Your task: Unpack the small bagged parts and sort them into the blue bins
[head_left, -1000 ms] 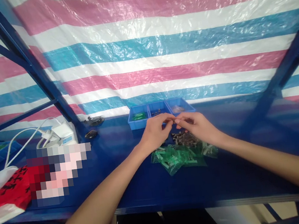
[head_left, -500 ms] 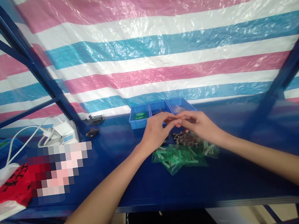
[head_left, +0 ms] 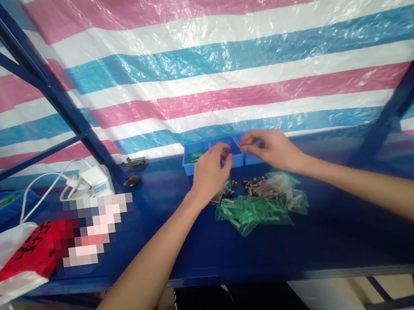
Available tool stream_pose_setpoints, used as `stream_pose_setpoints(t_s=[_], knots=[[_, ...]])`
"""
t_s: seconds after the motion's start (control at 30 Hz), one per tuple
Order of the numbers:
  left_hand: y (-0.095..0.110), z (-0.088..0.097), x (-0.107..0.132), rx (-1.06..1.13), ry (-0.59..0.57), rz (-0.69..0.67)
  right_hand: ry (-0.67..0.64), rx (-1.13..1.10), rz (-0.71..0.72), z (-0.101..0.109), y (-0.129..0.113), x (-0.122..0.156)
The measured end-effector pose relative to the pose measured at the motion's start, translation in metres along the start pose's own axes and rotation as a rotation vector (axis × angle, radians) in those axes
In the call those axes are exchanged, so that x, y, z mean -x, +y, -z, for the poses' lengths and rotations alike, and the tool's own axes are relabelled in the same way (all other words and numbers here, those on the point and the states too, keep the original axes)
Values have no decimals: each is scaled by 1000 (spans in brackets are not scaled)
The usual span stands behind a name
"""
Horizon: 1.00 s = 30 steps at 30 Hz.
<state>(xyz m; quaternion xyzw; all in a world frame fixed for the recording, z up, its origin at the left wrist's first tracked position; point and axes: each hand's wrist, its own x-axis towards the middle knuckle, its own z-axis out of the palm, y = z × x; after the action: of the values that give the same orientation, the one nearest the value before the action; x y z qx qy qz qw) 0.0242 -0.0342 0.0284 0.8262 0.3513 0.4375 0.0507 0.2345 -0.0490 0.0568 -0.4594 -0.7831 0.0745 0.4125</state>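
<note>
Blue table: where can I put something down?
Between the green bags and the near edge of the table; beyond the right arm, before the striped sheet; and between a small dark object and the bins. It's crowded mid-table, where bins, dark parts and bags lie near the left hand and right hand.

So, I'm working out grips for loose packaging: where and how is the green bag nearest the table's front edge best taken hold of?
Probably by the corner of the green bag that points toward the front edge of the table, pinched from the near side. That corner juts out from the pile, and the bag looks thin and limp, so a fingertip pinch should suit.
</note>
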Motion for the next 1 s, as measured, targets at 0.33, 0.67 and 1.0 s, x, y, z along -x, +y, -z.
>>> stream_pose_setpoints(t_s=[0.33,0.67,1.0], knots=[[-27,13,-4,-212,-294,-47,-361,545,130,-42,19,-87],[-32,40,-13,-163,-727,75,-448,588,116,-33,9,-77],[-33,30,-9,-143,-747,99,-245,464,279,0,-19,36]])
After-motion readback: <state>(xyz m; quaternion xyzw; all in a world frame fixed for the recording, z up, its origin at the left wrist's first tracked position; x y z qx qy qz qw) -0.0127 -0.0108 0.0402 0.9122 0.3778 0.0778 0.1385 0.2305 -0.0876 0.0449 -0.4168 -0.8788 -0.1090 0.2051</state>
